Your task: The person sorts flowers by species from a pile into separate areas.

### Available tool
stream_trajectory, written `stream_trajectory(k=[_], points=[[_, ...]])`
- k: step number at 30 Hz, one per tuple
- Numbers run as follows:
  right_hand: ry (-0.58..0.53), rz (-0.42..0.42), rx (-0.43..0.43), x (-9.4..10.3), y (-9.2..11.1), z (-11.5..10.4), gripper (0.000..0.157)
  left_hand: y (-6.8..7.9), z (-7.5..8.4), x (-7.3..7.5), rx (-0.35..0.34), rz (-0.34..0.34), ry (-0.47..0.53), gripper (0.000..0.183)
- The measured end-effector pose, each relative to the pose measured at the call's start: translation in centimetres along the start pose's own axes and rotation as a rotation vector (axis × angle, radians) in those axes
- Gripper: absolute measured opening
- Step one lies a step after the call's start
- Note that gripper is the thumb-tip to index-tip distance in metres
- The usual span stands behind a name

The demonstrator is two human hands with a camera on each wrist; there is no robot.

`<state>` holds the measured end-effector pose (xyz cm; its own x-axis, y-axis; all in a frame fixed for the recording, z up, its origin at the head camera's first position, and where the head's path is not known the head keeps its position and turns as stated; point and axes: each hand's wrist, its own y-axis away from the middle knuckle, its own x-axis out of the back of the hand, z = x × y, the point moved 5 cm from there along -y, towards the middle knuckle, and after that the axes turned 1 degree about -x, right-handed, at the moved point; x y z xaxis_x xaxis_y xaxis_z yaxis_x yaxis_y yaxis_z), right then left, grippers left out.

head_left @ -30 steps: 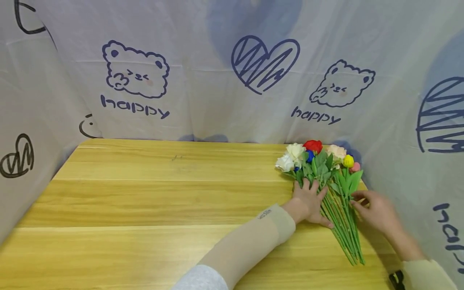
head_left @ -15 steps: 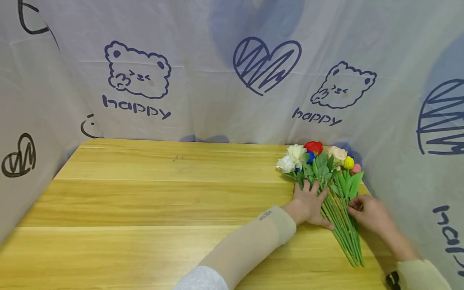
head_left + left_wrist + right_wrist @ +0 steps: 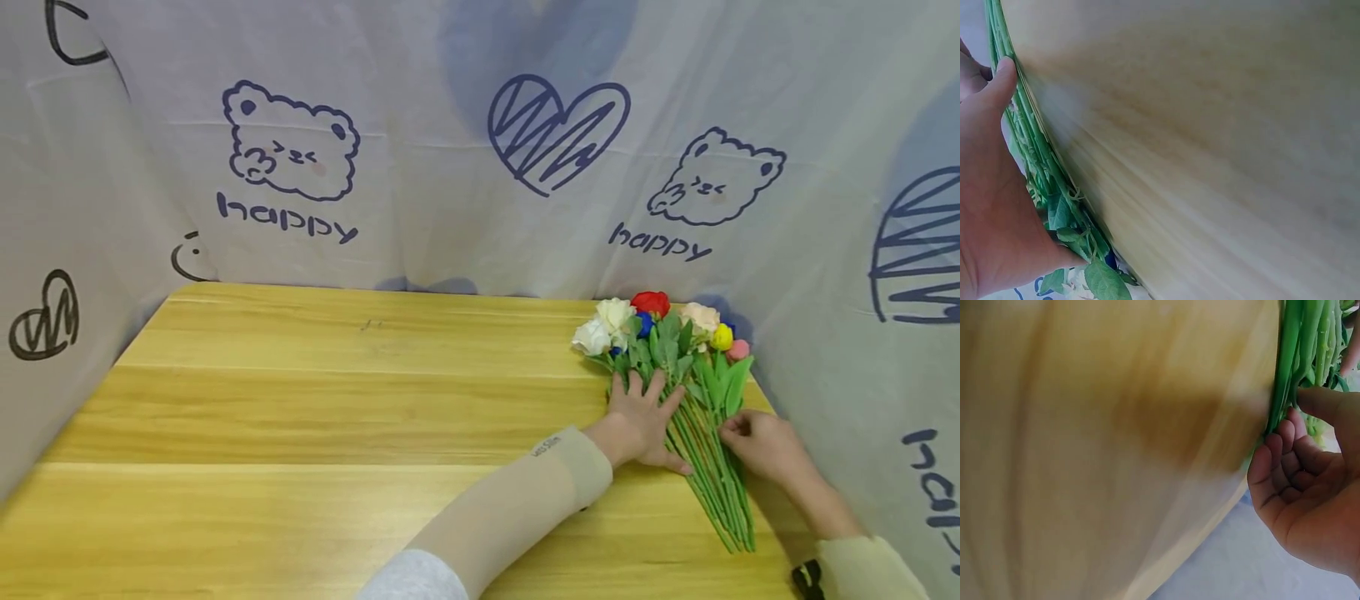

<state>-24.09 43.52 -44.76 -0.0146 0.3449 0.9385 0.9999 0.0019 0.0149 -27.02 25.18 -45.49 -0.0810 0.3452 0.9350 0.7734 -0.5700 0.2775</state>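
Observation:
A bunch of long-stemmed flowers point(image 3: 708, 454) lies on the wooden table at its right side, with white, red, blue, peach, yellow and pink heads towards the back. My left hand point(image 3: 640, 417) rests across the upper stems with its fingers spread, just below the leaves. On the bunch's right edge, my right hand point(image 3: 765, 446) pinches a green flower stem point(image 3: 1291, 344) between thumb and index finger, its other fingers curled. In the left wrist view the left thumb lies along the green stems point(image 3: 1041, 144), and leaves show beyond the palm.
The wooden table point(image 3: 300, 417) stretches away to the left. A pale cloth point(image 3: 420, 167) with drawn bears, hearts and lettering hangs behind it and along both sides. The table's right edge runs close to the right hand.
My right hand has moved slightly left and down along the right edge of the bunch, its fingers closing on a stem. The left hand has stayed in place.

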Motion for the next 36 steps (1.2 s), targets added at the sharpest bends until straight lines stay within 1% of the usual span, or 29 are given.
stream_trajectory(k=[3,8,14,16,22,26,29,33,35,36], points=[[-0.022,0.008,-0.024,0.1,0.1,0.3,0.024,0.4,-0.2,0.3,0.007,0.02,-0.009,0.116],[-0.029,0.039,-0.041,0.4,0.3,0.5,0.029,0.6,-0.3,0.6,0.006,0.021,-0.009,0.115],[-0.04,0.105,-0.028,0.9,0.5,0.5,0.026,0.9,-0.6,0.9,-0.009,0.03,-0.006,0.117],[-0.041,0.141,-0.019,1.1,0.6,0.4,0.026,1.0,-0.8,0.9,-0.013,0.04,-0.001,0.117],[-0.025,0.229,-0.012,1.5,1.1,0.3,0.024,1.3,-1.2,0.8,-0.025,0.057,0.038,0.117],[-0.032,0.261,-0.01,1.8,1.3,0.2,0.025,1.3,-1.6,0.8,-0.034,0.069,0.085,0.117],[-0.056,0.272,-0.021,2.2,1.2,-0.2,0.029,1.4,-2.3,0.8,-0.032,0.091,0.134,0.118],[-0.115,0.285,-0.061,3.0,1.0,-1.6,0.038,2.0,-4.0,0.9,-0.029,0.135,0.234,0.118],[-0.153,0.307,-0.083,3.5,0.9,-2.7,0.04,2.6,-5.0,1.0,-0.036,0.175,0.303,0.118],[-0.192,0.315,-0.091,3.6,0.8,-3.4,0.041,3.0,-5.6,1.1,-0.037,0.195,0.332,0.118]])
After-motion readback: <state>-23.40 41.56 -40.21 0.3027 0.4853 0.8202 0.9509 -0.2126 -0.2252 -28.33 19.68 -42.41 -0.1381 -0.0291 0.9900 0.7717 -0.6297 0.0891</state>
